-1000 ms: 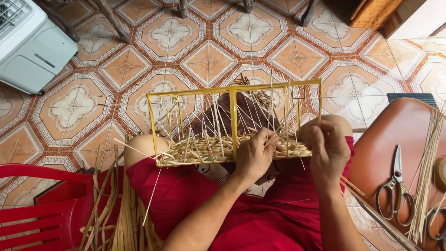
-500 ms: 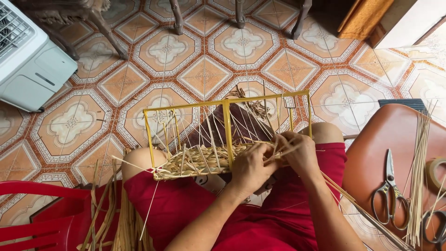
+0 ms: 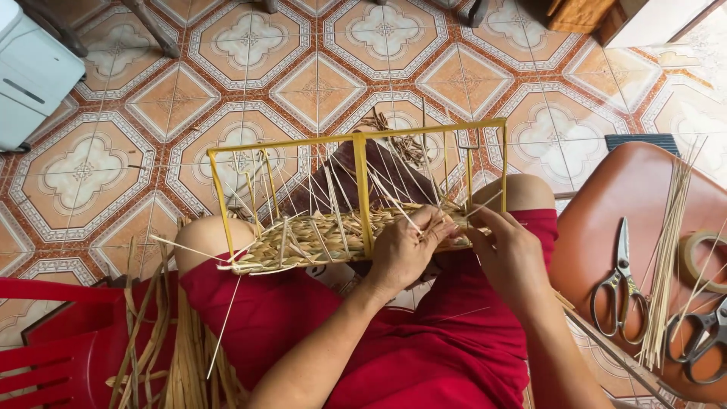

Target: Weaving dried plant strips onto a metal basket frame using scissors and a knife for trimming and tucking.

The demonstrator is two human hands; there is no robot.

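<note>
The yellow frame (image 3: 362,189) rests on the person's lap, and a flat mat of straw (image 3: 318,241) is woven along its bottom edge. At the right end of the frame, the left hand (image 3: 405,254) pinches a straw strand tight against the weave, and the right hand (image 3: 511,257) curls around strands just beside it. To do this well, keep each strand flat and snug against the row, and pull gently so the thin upright sticks (image 3: 333,193) inside the frame do not bend.
</note>
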